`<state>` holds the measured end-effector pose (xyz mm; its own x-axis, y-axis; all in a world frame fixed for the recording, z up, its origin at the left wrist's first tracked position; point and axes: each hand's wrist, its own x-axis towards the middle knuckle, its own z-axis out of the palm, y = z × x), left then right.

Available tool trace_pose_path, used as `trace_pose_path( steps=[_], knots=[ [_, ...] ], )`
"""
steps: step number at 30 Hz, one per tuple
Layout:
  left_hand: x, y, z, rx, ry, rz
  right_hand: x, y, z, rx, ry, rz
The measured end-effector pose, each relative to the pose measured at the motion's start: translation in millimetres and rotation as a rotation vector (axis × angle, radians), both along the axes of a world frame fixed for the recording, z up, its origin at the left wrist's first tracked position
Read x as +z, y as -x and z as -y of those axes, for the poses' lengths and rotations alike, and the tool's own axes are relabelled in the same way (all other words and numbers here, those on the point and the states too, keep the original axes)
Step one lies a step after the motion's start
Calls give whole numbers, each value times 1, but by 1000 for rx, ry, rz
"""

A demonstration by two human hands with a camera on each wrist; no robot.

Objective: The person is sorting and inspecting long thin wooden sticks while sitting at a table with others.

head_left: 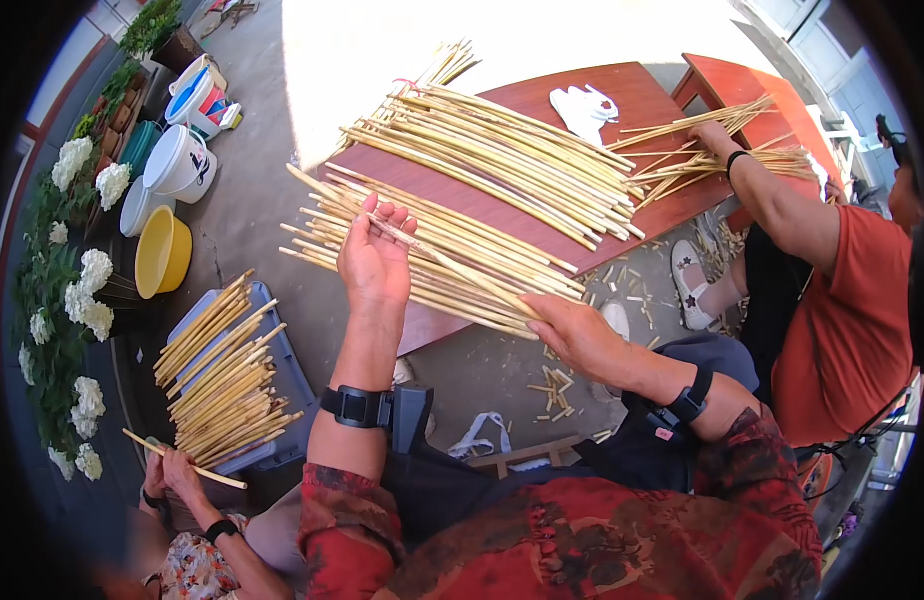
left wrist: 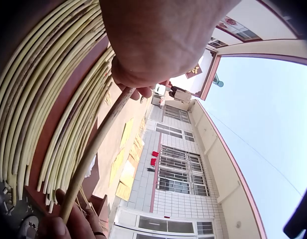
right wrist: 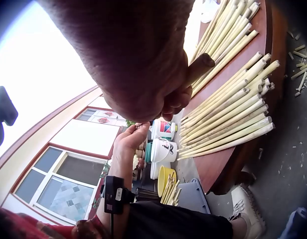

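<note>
A long pale stick (head_left: 462,268) runs slantwise between the two hands over the table. The right hand (head_left: 580,335) grips its near end, thumb along the top. Under the other end, the left hand (head_left: 377,262) is turned palm up, and the stick lies across its loosely bent fingers. In the left wrist view the stick (left wrist: 96,144) passes from the left hand down to the right hand. Its blunt end (right wrist: 203,62) juts past the right hand in the right wrist view. Below the hands, a row of similar sticks (head_left: 482,235) lies on the reddish-brown table (head_left: 432,180).
A larger stick pile (head_left: 502,150) and white gloves (head_left: 584,112) lie farther back. At right, a person in orange (head_left: 832,320) handles thinner sticks (head_left: 722,165). At lower left, another person's hands (head_left: 182,475) hold a stick beside a loaded blue-grey tray (head_left: 297,400). Cut pieces (head_left: 554,390) litter the floor.
</note>
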<state>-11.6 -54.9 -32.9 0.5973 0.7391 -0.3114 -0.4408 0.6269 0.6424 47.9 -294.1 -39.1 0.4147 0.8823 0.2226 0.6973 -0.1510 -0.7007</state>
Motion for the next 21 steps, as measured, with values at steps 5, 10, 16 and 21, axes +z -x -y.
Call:
trace_pose_path(
  steps=[5, 10, 16, 21],
  knots=[
    [-1, -1, 63, -237, 5, 30, 9, -4, -4, -26, 209, -625],
    [4, 1, 73, -339, 46, 43, 22, -4, -4, -46, 273, -1223],
    [6, 2, 58, -274, -8, 57, 27, -7, -4, 20, 292, -1447],
    [13, 5, 18, -104, -51, 104, 22, 0, 2, 71, 357, -1440]
  ],
)
